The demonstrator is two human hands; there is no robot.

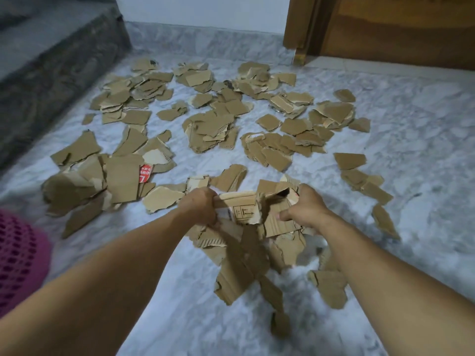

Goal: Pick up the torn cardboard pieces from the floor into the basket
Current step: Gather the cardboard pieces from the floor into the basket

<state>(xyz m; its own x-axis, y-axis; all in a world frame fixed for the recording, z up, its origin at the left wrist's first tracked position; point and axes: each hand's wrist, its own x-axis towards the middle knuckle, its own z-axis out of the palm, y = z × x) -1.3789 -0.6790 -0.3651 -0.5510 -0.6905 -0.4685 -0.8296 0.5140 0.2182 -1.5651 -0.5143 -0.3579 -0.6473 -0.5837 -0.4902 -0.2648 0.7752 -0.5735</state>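
Note:
Both my hands clutch one bundle of torn brown cardboard pieces (246, 227) held above the floor at the frame's centre. My left hand (200, 205) grips its left side and my right hand (305, 209) grips its right side. Loose strips hang down from the bundle, blurred. Many more torn cardboard pieces (210, 129) lie scattered in heaps over the grey marble floor ahead. A pink perforated basket (20, 258) shows partly at the left edge, beside my left forearm.
A dark stone step (46, 73) rises along the left. A wooden door and frame (385, 29) stand at the back right beside a white wall. Bare marble floor (424, 124) lies to the right of the heaps.

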